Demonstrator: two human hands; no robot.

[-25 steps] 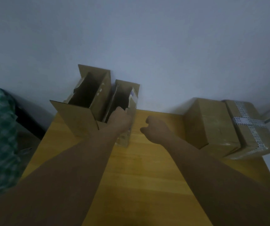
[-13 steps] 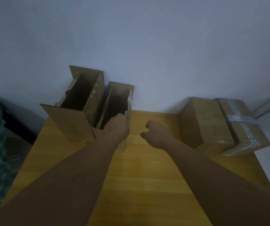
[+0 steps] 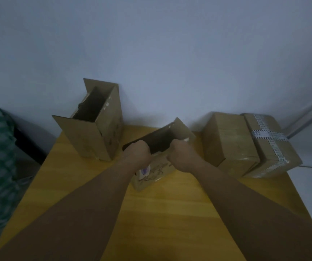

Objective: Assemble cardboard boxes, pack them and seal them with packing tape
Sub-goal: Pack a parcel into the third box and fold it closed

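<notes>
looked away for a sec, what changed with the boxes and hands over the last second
The small open box came away from the tall open box toward the middle of the table and now tilts. The left hand already held it; the right hand, free before, now grips its rim too. The tall open box, plain closed box and taped box stayed put.

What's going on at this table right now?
A person holds a small open cardboard box at the middle of the wooden table, left hand and right hand both gripping its near rim. It is tilted and unsealed. A taller open box stands by the wall to its left; a plain closed box and a tape-sealed box sit to the right.
</notes>
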